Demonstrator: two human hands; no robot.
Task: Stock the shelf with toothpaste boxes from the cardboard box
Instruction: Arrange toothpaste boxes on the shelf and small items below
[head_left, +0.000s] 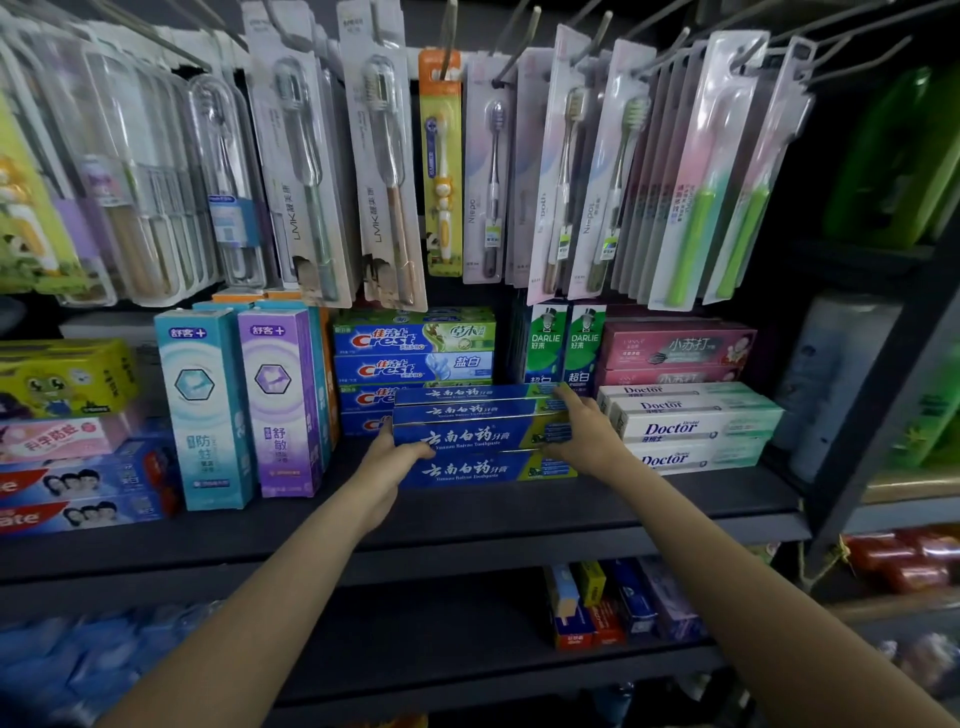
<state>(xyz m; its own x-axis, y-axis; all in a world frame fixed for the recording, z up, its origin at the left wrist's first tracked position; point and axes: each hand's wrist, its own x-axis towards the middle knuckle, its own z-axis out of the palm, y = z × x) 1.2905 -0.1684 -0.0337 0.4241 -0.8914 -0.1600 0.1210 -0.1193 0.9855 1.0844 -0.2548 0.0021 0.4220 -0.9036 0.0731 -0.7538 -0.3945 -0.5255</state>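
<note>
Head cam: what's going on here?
A person is stocking a store shelf with toothpaste. Both hands hold the ends of a stack of blue toothpaste boxes on the shelf: the left hand at its left end, the right hand at its right end. The stack sits between the Crest boxes and the white Doctor boxes, with toothbrushes hanging above. No cardboard box is in view.
</note>
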